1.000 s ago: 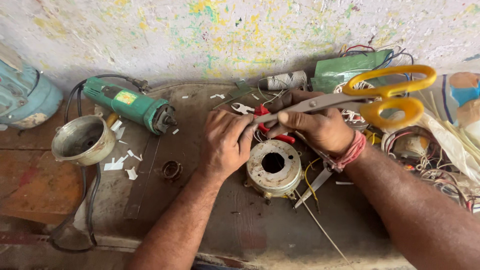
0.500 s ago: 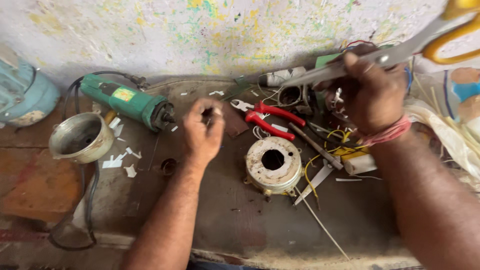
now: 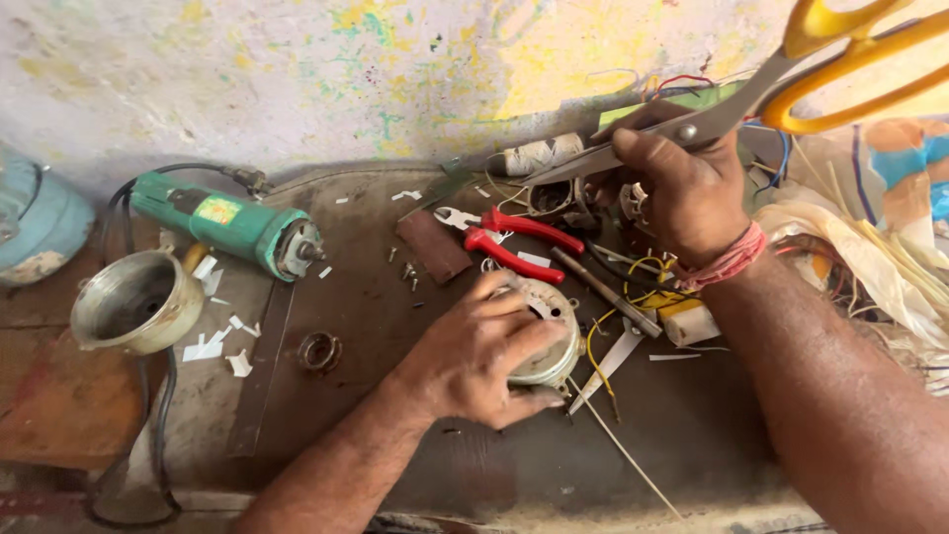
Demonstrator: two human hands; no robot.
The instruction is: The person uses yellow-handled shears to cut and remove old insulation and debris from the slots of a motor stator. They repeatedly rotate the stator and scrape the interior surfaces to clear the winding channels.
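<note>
Left hand (image 3: 484, 356) over round motor housing (image 3: 550, 348); metal cup (image 3: 138, 302) hollow.

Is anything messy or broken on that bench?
Yes. White paper scraps lie scattered beside the metal cup, and loose wires tangle near the red pliers. The left hand grips a round motor part that looks taken apart. The right hand holds big yellow-handled scissors.

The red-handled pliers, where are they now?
Head view: the red-handled pliers lie mid-bench, just beyond the left hand, left of the right hand.
</note>
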